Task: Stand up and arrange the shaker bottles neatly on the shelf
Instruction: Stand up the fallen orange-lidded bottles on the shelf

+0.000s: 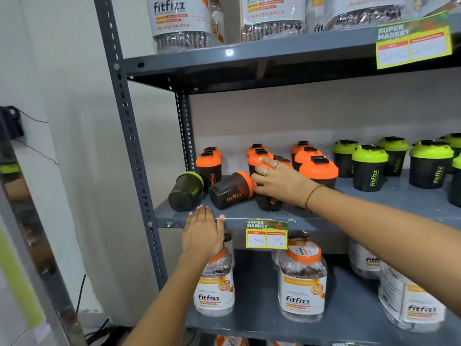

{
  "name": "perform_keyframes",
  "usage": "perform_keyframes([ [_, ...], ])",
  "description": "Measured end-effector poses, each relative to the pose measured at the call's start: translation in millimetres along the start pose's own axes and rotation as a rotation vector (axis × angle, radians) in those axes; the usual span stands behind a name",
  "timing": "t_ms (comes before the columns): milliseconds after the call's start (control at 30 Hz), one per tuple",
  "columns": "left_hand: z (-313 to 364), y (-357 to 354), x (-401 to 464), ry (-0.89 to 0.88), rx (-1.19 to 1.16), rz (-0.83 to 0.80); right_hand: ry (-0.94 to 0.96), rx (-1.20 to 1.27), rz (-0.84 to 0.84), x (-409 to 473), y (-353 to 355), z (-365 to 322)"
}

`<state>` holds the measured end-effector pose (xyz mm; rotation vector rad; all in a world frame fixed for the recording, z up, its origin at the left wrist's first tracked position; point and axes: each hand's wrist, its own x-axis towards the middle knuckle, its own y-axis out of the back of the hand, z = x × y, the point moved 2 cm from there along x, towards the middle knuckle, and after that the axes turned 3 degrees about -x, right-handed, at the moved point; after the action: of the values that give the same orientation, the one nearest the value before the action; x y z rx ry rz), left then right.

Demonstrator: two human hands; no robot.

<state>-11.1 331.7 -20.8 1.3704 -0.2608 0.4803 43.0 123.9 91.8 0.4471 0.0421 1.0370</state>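
Note:
On the middle grey shelf (374,198) two shaker bottles lie on their sides at the left: a green-lidded one (185,191) and an orange-lidded one (230,189). My right hand (277,179) wraps around an upright orange-lidded shaker (269,203), its fingers over the lid; its fingertips also touch the fallen orange one's lid. My left hand (203,232) is flat with fingers apart at the shelf's front edge, holding nothing. Several orange-lidded shakers (318,168) stand behind, and green-lidded shakers (369,168) stand at the right.
The slotted steel upright (129,136) bounds the shelf on the left, with a white wall beyond. A price tag (266,234) hangs from the shelf edge. Large fitfizz jars (301,283) fill the shelf below and the shelf above (179,21).

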Motion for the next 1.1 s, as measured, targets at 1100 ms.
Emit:
perform_keyframes([
  [1100,-74,18,-39,0.132,0.132,-0.005,-0.353,0.761,0.264,71,66,-5],
])
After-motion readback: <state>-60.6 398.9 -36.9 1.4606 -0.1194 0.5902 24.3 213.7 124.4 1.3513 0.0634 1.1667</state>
